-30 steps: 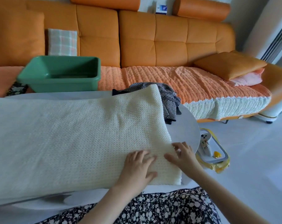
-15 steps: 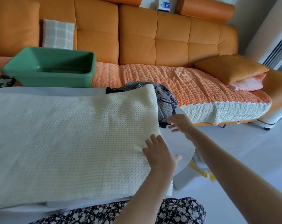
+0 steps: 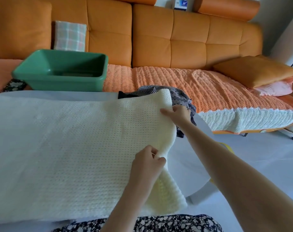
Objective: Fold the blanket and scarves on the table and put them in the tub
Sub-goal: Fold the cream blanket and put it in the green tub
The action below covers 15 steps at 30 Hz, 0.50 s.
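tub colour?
Green; the tub shows plainly in the head view, on the sofa behind the table.

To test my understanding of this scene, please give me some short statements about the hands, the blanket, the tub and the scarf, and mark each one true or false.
1. The left hand and the right hand both grip the right end of the cream blanket. True.
2. The green tub stands on the table. False: it stands on the sofa seat, behind the table.
3. The dark patterned scarf lies in the tub. False: it lies bunched on the table, behind the blanket's right end.
4. A checked cushion leans on the sofa back behind the tub. True.
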### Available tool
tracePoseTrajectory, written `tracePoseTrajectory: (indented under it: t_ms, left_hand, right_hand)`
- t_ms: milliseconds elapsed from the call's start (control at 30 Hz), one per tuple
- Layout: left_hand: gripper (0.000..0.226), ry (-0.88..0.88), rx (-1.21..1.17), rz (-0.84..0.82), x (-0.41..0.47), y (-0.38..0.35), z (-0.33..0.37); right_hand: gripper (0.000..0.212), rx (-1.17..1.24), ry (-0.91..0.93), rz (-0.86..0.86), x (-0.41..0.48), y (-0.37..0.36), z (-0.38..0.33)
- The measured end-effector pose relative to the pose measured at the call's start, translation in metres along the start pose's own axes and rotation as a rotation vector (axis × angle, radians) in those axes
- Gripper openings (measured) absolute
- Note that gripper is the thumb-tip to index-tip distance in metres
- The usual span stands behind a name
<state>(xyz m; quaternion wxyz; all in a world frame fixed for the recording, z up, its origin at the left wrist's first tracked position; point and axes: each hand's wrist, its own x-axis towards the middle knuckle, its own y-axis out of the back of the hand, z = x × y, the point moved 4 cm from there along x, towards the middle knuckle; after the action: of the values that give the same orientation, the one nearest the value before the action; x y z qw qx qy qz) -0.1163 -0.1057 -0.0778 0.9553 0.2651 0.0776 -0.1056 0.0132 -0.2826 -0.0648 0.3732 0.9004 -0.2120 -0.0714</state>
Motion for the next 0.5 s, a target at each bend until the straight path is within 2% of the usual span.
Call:
tracePoseTrajectory:
  t_ms: [100,233,500]
  left_hand:
    - [0.012,0.034,-0.205,0.019,0.004,0.034,-0.017]
    - [0.01,0.026,-0.375,0.111,0.005,0.095,-0.045]
    - [0.019,-0.003,-0.548,0.34,-0.014,0.203,-0.103]
  right_hand:
    - [0.022,0.038,0.038,0.071,-0.006,-0.006,-0.027]
    - [0.037,0.121,0.122,-0.002,-0.01,-0.033,-0.083]
    - [0.039,0.304,0.145,-0.061,-0.039,-0.136,-0.197]
